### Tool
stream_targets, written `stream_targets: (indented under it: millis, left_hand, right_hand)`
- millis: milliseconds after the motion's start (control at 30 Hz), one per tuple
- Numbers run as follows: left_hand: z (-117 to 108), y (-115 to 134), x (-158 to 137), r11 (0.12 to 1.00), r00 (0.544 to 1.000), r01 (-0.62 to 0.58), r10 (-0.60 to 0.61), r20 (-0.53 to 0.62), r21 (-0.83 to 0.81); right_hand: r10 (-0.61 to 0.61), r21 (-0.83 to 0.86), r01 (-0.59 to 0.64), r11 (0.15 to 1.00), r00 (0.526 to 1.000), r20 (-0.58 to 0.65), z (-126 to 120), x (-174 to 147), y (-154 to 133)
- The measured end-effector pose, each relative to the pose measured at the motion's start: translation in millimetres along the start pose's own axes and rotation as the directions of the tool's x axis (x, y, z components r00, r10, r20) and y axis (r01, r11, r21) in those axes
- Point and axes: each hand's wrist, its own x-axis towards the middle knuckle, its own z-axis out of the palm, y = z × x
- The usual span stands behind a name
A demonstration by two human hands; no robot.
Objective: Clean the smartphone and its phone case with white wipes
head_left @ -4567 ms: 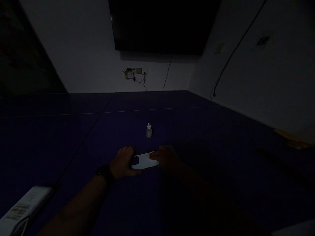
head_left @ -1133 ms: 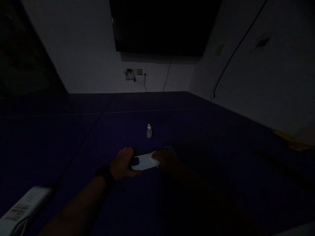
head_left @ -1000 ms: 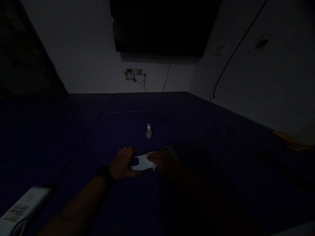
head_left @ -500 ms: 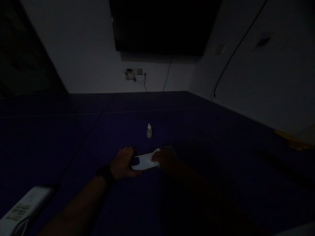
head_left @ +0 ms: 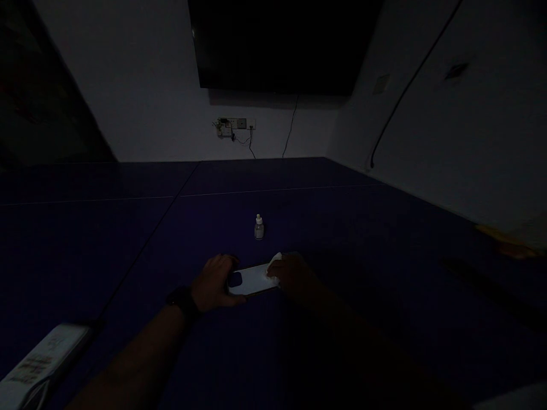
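Observation:
A pale phone case (head_left: 253, 281) with a camera cutout near its left end lies on the dark blue table (head_left: 205, 353). My left hand (head_left: 216, 282), with a dark watch at the wrist, grips the case's left end between thumb and fingers. At the other end, my right hand (head_left: 294, 277) pinches a white tissue (head_left: 273, 267) and presses it on the case's surface; the fingers are dim and partly hidden. Beyond the case stands a small dropper bottle (head_left: 258, 229) with a white top, upright and apart from both hands.
A white power strip (head_left: 43, 361) with a cable lies at the lower left. Some yellow-orange item (head_left: 508, 242) is at the right edge. Wall sockets (head_left: 233, 126) with cords and a large dark screen (head_left: 282, 45) are on the far wall. The room is very dim.
My right hand and the tissue have slid slightly right along the case. The left hand keeps its hold, and the bottle stands in the same place.

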Motion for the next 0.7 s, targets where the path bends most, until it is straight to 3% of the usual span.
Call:
stream_targets:
  millis: [100,267,467,633,700]
  left_hand:
    - [0,0,0,1.000,1.000,0.008,-0.008,0.003,0.002]
    - [0,1,0,1.000,1.000,0.010,-0.010,0.006,0.001]
    - [0,1,0,1.000,1.000,0.010,-0.010,-0.003,-0.001]
    - [-1,2,1,1.000,1.000,0.011,-0.011,0.000,-0.001]
    - [-1,2,1,1.000,1.000,0.012,-0.012,0.004,0.001]
  right_hand:
    - [0.049,-0.031,-0.051,0.998,0.998,-0.037,4,1,0]
    - [-0.109,0.039,0.111,0.993,0.994,-0.030,10,1,-3]
    - [0.050,-0.024,-0.050,0.998,0.999,0.017,0,1,-1]
    - [-0.071,0.000,0.071,0.997,0.997,0.014,1,2,-6]
    - [-0.051,0.014,0.051,0.999,0.998,0.038,-3,1,-7]
